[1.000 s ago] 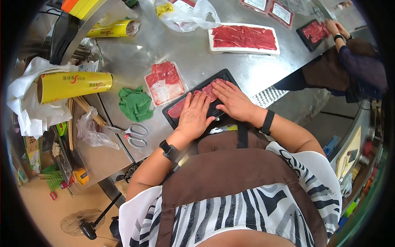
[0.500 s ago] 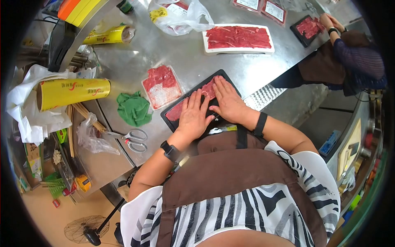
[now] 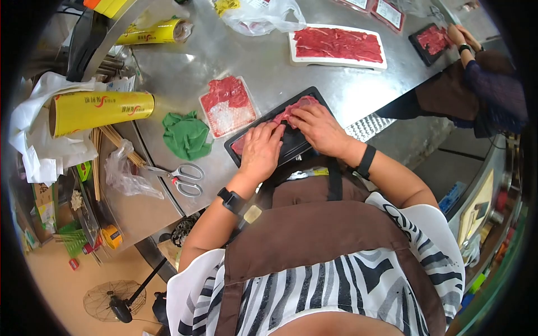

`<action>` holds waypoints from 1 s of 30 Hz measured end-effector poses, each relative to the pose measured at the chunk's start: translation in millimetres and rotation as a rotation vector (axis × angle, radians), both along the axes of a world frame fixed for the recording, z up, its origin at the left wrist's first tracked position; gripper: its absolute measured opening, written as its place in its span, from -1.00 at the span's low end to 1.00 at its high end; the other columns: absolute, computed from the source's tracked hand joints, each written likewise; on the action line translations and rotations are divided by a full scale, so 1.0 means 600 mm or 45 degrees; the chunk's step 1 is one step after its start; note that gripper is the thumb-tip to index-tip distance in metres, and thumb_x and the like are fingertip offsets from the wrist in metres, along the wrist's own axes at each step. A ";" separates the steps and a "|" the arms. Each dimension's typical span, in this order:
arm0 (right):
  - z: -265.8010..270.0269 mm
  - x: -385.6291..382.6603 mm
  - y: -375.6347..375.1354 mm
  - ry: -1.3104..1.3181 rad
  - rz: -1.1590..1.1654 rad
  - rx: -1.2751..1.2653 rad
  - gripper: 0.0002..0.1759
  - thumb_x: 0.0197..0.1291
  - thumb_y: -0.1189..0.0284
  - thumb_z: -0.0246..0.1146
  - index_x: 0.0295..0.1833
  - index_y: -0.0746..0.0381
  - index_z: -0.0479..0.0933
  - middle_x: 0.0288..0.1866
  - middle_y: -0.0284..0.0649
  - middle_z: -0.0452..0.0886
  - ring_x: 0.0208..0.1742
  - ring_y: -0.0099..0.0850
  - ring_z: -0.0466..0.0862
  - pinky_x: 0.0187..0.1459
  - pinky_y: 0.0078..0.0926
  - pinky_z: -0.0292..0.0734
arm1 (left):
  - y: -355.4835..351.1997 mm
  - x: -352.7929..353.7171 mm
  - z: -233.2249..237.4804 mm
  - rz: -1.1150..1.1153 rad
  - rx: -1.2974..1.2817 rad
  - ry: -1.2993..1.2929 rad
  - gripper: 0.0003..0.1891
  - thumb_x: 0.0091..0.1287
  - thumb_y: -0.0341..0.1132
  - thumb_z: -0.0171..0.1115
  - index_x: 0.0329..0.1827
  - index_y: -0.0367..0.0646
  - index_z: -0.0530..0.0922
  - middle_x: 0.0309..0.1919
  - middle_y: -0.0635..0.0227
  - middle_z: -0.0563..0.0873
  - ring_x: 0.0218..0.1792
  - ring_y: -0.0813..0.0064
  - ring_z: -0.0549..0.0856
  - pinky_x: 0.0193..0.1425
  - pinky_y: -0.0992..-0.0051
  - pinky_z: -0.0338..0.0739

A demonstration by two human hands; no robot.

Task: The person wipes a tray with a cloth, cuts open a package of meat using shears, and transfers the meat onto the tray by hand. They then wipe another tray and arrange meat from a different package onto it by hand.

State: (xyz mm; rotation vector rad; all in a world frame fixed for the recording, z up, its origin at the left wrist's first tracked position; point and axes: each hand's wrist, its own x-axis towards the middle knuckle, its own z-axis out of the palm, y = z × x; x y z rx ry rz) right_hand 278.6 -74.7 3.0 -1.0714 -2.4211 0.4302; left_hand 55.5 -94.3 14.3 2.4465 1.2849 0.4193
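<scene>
A slice of raw red meat (image 3: pixel 306 102) lies along a black tray (image 3: pixel 292 144) in front of me. Curled fingers of my left hand (image 3: pixel 259 150) grip the near edge of the meat toward the tray's left end. Farther right, my right hand (image 3: pixel 321 130) has its fingers bent and closed on the same slice, which bunches up between the two hands. Part of the meat is hidden under my fingers. Just left of the black tray is a clear-edged tray (image 3: pixel 223 132) with more raw meat (image 3: pixel 225 94) at its top.
A green cloth (image 3: pixel 186 136) and scissors (image 3: pixel 182 178) lie to the left, near yellow film rolls (image 3: pixel 101 113). Behind stands a white tray (image 3: pixel 338 64) of meat slices, beside a plastic bag (image 3: pixel 263 19). At upper right, a co-worker's hands (image 3: pixel 463 38) are at another black tray (image 3: pixel 430 45).
My fingers, flat and spread on the meat before, are now curled in, and the slice is bunched up in the middle. The view has shifted slightly.
</scene>
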 end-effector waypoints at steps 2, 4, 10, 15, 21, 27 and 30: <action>0.015 -0.005 0.004 -0.080 -0.007 -0.013 -0.50 0.05 0.52 0.26 0.20 0.24 0.51 0.25 -0.13 0.47 0.26 -0.15 0.41 0.32 -0.10 0.25 | 0.001 0.004 0.002 -0.054 0.059 0.005 -0.55 0.21 -0.38 0.25 0.20 -0.23 0.50 0.12 0.17 0.52 0.18 0.13 0.47 0.28 0.19 0.31; 0.010 -0.008 0.009 -0.099 0.003 0.006 -0.50 0.07 0.50 0.25 0.21 0.22 0.50 0.25 -0.15 0.48 0.26 -0.17 0.41 0.32 -0.10 0.24 | 0.000 0.007 -0.003 -0.039 0.064 0.001 -0.55 0.20 -0.38 0.26 0.20 -0.23 0.50 0.14 0.17 0.51 0.20 0.12 0.46 0.30 0.18 0.30; 0.008 -0.014 0.024 -0.174 -0.013 -0.014 -0.51 0.13 0.45 0.24 0.24 0.18 0.49 0.22 -0.21 0.50 0.22 -0.20 0.43 0.31 -0.13 0.24 | -0.014 -0.020 -0.020 0.159 -0.090 -0.291 -0.49 0.18 -0.40 0.28 0.23 -0.26 0.46 0.17 0.15 0.49 0.24 0.11 0.43 0.34 0.16 0.29; 0.016 -0.024 0.028 -0.210 0.005 -0.026 -0.51 0.13 0.42 0.26 0.24 0.15 0.49 0.16 -0.22 0.51 0.19 -0.23 0.44 0.30 -0.15 0.24 | -0.016 -0.019 -0.006 -0.021 -0.001 -0.065 -0.50 0.17 -0.40 0.29 0.22 -0.22 0.48 0.15 0.16 0.49 0.22 0.10 0.44 0.33 0.16 0.30; 0.019 -0.025 0.038 -0.156 0.060 0.067 -0.53 0.06 0.32 0.30 0.15 0.06 0.53 -0.06 -0.30 0.53 0.06 -0.27 0.48 0.21 -0.16 0.28 | -0.012 -0.013 0.000 -0.030 0.052 -0.003 -0.50 0.17 -0.37 0.31 0.22 -0.19 0.48 0.13 0.14 0.51 0.19 0.07 0.46 0.29 0.16 0.32; 0.022 -0.016 0.042 -0.172 0.061 -0.104 -0.58 0.20 0.38 0.24 0.20 0.15 0.52 0.11 -0.23 0.53 0.14 -0.24 0.46 0.24 -0.18 0.27 | 0.044 0.011 -0.003 0.388 0.128 -0.273 -0.63 0.07 -0.42 0.38 -0.01 -0.17 0.58 -0.11 0.17 0.59 -0.05 0.08 0.57 0.06 0.22 0.45; 0.018 -0.010 0.046 -0.148 0.108 -0.092 -0.62 0.24 0.39 0.20 0.18 0.20 0.52 0.10 -0.22 0.55 0.13 -0.23 0.46 0.24 -0.20 0.28 | 0.066 0.024 -0.017 0.298 0.105 -0.240 -0.79 0.06 -0.42 0.38 -0.23 -0.13 0.62 -0.25 0.26 0.60 -0.14 0.14 0.59 -0.03 0.20 0.45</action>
